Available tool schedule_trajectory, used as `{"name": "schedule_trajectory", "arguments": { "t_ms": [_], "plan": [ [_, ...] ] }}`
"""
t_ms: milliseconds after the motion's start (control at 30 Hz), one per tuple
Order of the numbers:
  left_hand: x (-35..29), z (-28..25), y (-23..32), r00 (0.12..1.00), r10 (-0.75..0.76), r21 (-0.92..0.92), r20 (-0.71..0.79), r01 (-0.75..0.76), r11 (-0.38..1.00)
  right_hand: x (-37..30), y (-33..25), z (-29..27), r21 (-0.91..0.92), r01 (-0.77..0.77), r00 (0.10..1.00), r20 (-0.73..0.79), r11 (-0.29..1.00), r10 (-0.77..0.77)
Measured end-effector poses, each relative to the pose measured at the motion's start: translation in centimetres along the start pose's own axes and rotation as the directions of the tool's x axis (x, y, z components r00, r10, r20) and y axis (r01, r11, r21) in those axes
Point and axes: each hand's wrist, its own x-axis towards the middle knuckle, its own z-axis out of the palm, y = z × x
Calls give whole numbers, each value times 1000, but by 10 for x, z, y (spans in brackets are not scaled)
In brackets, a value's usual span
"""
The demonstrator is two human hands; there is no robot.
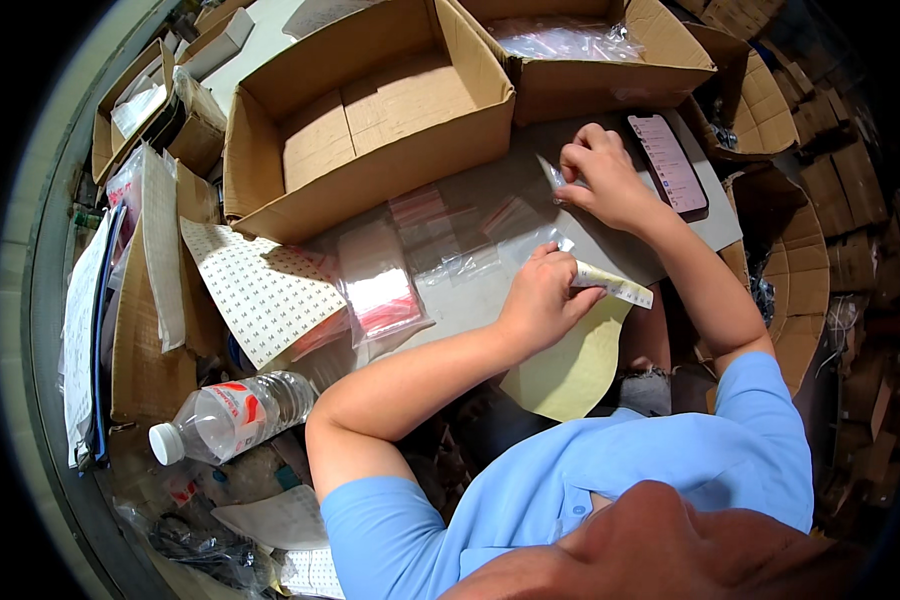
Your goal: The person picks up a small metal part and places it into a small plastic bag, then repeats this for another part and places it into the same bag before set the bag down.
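Observation:
My left hand [550,298] is closed on a pale yellow label sheet [570,362]. Its upper edge curls over, showing a strip of small printed stickers, and the rest hangs below the table edge. Farther right, the fingers of my right hand [605,178] pinch what looks like a small clear plastic bag [548,170]; most of it is hidden. Flat on the table by my left hand lie clear zip bags [445,240]. A stack of red-edged zip bags [378,282] is to their left, beside a white sheet of printed stickers [260,290].
An open cardboard box [370,185] stands behind the bags. Another box [610,88] holds clear plastic bags. A phone [667,165] with a lit screen lies right of my right hand. A plastic bottle [235,415] lies at the near left. More cartons [795,260] stand on the right.

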Motion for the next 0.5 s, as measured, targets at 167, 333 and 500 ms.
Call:
{"name": "schedule_trajectory", "arguments": {
  "t_ms": [167, 333, 500],
  "plan": [
    [0, 0, -2, 999, -19, -65, -36, 17, 998, -39, -23, -38, 636, -90, 939, 310, 766, -147],
    [0, 0, -1, 999, -24, -71, -31, 21, 997, -63, -42, -35, 582, -10, 974, 191, 813, -125],
    [2, -5, 5, 998, -65, -80, 1, 65, 995, -69, -42, -32, 509, 96, 987, 63, 856, -148]
  ]
}}
